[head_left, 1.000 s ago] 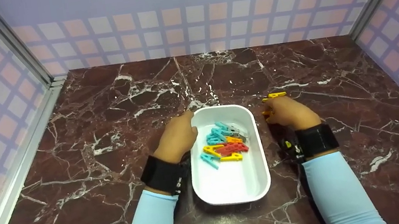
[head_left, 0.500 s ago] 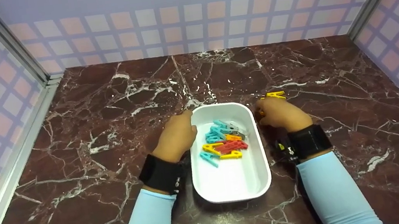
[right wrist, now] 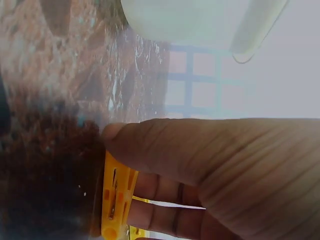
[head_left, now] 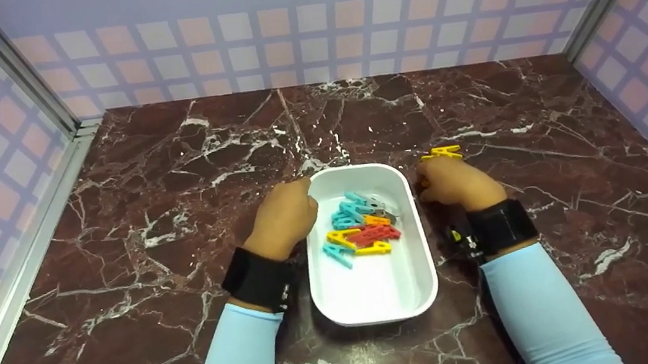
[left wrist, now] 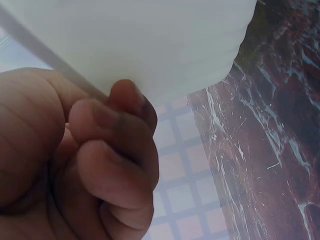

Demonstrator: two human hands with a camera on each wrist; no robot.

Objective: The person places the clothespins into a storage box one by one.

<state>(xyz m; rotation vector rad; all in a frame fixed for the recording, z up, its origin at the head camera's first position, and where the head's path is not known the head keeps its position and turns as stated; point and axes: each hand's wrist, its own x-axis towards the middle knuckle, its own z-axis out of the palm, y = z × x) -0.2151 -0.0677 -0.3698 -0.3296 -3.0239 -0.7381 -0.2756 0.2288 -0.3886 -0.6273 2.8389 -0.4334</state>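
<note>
L hand curled, R hand pinching, forearms parallel.

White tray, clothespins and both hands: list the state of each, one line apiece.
White tray: upright on the marble table, partly filled.
Clothespins in tray: loose heap, mixed colours.
Yellow clothespin on table: lying flat, outside the tray.
Left hand: curled against the tray's left rim.
Right hand: pinching a yellow clothespin.

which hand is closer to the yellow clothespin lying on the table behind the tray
Right. The right hand sits just in front of the yellow clothespin on the table, right of the tray. The left hand is at the tray's left rim, across the tray from it.
</note>
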